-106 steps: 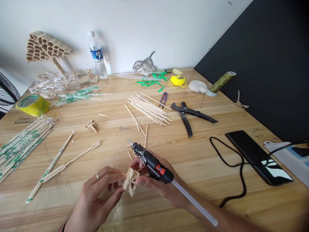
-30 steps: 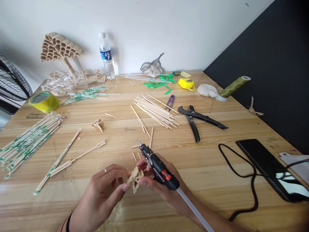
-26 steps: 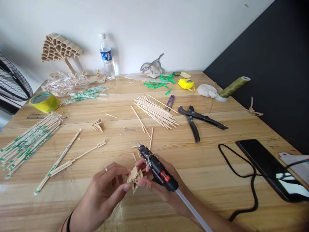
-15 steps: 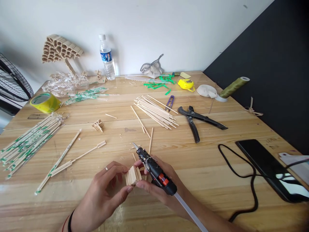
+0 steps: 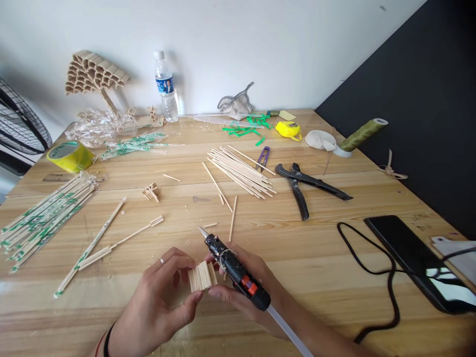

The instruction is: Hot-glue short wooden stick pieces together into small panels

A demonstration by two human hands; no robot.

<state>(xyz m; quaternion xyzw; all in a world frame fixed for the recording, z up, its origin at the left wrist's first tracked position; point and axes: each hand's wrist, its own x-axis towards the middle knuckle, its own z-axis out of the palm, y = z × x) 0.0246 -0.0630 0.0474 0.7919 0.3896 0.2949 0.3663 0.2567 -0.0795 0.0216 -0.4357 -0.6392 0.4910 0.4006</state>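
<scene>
My left hand [image 5: 159, 295] pinches a small block of short wooden sticks [image 5: 201, 276] by its left side, thumb below and fingers behind. My right hand [image 5: 249, 282] holds a black glue gun [image 5: 234, 267], its nozzle pointing up and to the left and a clear glue stick [image 5: 290, 331] running out of its back. The right thumb and fingers also touch the right side of the block. Beyond the hands lie a short stick piece [image 5: 210, 225] and a longer loose stick [image 5: 233, 218].
A pile of wooden sticks [image 5: 240, 173], black cutters [image 5: 310, 183] and purple snips [image 5: 263, 157] lie mid-table. Wrapped chopsticks [image 5: 48, 215] and yellow tape [image 5: 70, 156] are at left. A phone [image 5: 416, 258] with a cable is at right; a water bottle [image 5: 165, 91] stands at the back.
The stick block has tilted so its flat face shows more, and moved slightly left and down. The glue gun's nozzle has shifted left and down, uncovering the short stick piece.
</scene>
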